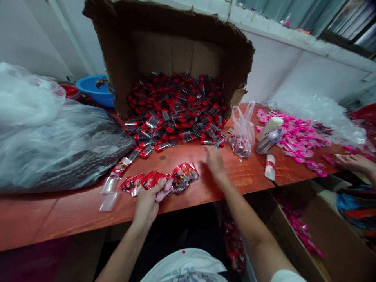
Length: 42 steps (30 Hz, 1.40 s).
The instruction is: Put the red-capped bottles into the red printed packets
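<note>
Inside the left grip [147, 201], red packets [155, 179] are clamped, fanning to both sides near the front edge of the tabletop [73, 211]. Ahead and to its right, the right grip [214, 156] is at the front of the red-and-black pieces [179, 111]; blur prevents determining its opening. Beyond both stands the cardboard box [179, 53].

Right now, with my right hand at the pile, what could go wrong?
The red packets at your left hand lie near the front edge of the table and could slip off. Your right hand might nudge the plastic bag nearby. The loose pile could slide forward if disturbed.
</note>
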{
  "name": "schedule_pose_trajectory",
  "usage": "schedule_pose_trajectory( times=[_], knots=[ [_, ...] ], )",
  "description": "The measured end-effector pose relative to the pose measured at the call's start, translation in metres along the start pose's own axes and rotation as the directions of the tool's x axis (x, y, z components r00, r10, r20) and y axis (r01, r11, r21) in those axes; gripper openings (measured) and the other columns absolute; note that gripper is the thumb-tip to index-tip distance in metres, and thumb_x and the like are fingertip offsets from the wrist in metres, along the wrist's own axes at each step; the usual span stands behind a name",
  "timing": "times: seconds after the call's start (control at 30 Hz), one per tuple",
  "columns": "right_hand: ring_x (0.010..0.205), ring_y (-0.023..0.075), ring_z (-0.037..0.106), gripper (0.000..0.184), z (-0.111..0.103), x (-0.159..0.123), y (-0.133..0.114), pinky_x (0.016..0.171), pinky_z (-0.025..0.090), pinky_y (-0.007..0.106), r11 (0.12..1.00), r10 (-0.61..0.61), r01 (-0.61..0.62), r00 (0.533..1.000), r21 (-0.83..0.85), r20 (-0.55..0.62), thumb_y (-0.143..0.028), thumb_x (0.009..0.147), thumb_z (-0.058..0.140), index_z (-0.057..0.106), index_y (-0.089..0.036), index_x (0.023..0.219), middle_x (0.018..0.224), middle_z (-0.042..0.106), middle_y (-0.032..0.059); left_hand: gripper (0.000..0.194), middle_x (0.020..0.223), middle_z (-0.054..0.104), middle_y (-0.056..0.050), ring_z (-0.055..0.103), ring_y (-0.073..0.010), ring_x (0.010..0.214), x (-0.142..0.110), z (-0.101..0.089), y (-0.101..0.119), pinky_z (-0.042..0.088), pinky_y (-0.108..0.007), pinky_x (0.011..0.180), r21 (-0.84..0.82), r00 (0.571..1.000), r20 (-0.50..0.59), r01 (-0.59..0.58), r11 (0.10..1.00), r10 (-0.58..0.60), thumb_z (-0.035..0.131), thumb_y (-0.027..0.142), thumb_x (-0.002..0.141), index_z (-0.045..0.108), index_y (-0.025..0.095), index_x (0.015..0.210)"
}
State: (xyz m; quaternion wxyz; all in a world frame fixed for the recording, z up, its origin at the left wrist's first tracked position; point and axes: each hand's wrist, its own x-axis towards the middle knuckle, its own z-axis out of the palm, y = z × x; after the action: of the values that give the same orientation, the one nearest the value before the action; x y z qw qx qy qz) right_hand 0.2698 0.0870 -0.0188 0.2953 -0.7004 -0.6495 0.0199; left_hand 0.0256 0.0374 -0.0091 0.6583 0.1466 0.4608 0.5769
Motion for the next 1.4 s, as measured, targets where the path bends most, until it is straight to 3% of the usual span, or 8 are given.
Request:
schedule_pose_trajectory(
  times=[0.1,0.23,0.4,0.5,0.67,0.9,1.13,1.4],
  knots=[
    [0.112,0.0296,0.053,0.038,0.001,0.023,0.048,0.098,0.038,0.046,0.998,0.053,-0.053,0.999,-0.036,0.010,-0.008,0.083,0.044,0.059,-0.007,0.119,0.124,0.058,0.0218,0.015,0.064,0.069,-0.004,0.067,-0.0165,0.058,0.001,-0.001,0.004,0.059,-0.027,0.056,-0.019,0.996,-0.061,0.060,0.998,-0.061,0.071,-0.003,0.059,0.065,0.008,0.067],
    [0.109,0.0305,0.053,0.033,0.014,0.004,0.062,0.095,0.039,0.046,0.999,0.041,-0.039,0.997,-0.030,0.061,-0.021,0.087,0.048,0.060,-0.008,0.114,0.123,0.057,0.0219,0.014,0.062,0.068,-0.004,0.065,-0.0130,0.055,0.003,-0.002,0.005,0.056,-0.020,0.052,-0.074,0.994,-0.059,0.089,0.993,-0.093,0.067,-0.006,0.062,0.065,0.008,0.065],
    [0.100,0.0276,0.056,0.030,0.018,-0.044,0.046,0.088,0.044,0.042,1.000,-0.002,0.002,1.000,0.018,0.031,-0.028,0.086,0.049,0.063,-0.015,0.109,0.107,0.060,0.0154,0.012,0.059,0.067,-0.003,0.063,-0.0124,0.050,0.002,0.000,0.004,0.054,-0.020,0.049,-0.092,0.989,-0.096,0.107,0.990,-0.116,0.068,-0.003,0.066,0.064,0.009,0.066],
    [0.104,0.0271,0.057,0.045,0.016,-0.061,0.039,0.092,0.044,0.044,0.962,0.134,-0.139,0.990,0.237,0.039,-0.028,0.080,0.057,0.056,-0.017,0.123,0.115,0.060,0.0138,0.014,0.058,0.066,-0.002,0.063,-0.0117,0.050,0.001,0.002,0.005,0.055,-0.021,0.052,-0.159,0.979,-0.111,0.150,0.976,-0.169,0.064,-0.003,0.071,0.063,0.009,0.066],
    [0.107,0.0224,0.060,0.049,-0.001,-0.093,-0.012,0.094,0.046,0.040,0.676,0.280,-0.227,0.959,0.701,0.041,-0.035,0.084,0.057,0.052,-0.021,0.130,0.122,0.062,0.0088,0.017,0.056,0.064,-0.003,0.062,-0.0121,0.049,-0.003,0.007,0.006,0.055,-0.022,0.053,-0.244,0.958,-0.073,0.253,0.936,-0.278,0.060,0.000,0.078,0.060,0.011,0.064],
    [0.109,0.0191,0.059,0.041,-0.010,-0.133,-0.100,0.095,0.047,0.034,0.664,-0.001,0.003,1.000,0.748,-0.003,-0.026,0.088,0.056,0.054,-0.026,0.129,0.119,0.062,0.0062,0.015,0.059,0.067,-0.003,0.064,-0.0134,0.051,-0.014,0.018,0.005,0.057,-0.025,0.058,-0.221,0.952,-0.078,0.273,0.936,-0.296,0.060,0.002,0.079,0.060,0.012,0.067],
    [0.113,0.0204,0.056,0.043,0.002,-0.134,-0.104,0.098,0.046,0.036,0.716,-0.028,0.063,0.998,0.695,-0.062,-0.023,0.088,0.055,0.052,-0.030,0.131,0.121,0.061,0.0057,0.011,0.064,0.070,-0.005,0.065,-0.0142,0.056,-0.021,0.017,0.006,0.057,-0.027,0.062,-0.189,0.968,-0.017,0.242,0.952,-0.250,0.064,0.004,0.075,0.063,0.011,0.067],
    [0.098,0.0206,0.062,0.042,-0.003,-0.134,-0.114,0.086,0.053,0.036,0.423,0.120,-0.276,0.961,0.863,0.248,-0.032,0.083,0.062,0.058,-0.027,0.124,0.112,0.065,0.0020,0.018,0.068,0.070,0.000,0.065,-0.0118,0.060,-0.028,0.014,0.002,0.053,-0.022,0.062,-0.133,1.000,0.010,0.005,0.991,-0.004,0.079,0.010,0.060,0.066,0.012,0.072]
  ],
)
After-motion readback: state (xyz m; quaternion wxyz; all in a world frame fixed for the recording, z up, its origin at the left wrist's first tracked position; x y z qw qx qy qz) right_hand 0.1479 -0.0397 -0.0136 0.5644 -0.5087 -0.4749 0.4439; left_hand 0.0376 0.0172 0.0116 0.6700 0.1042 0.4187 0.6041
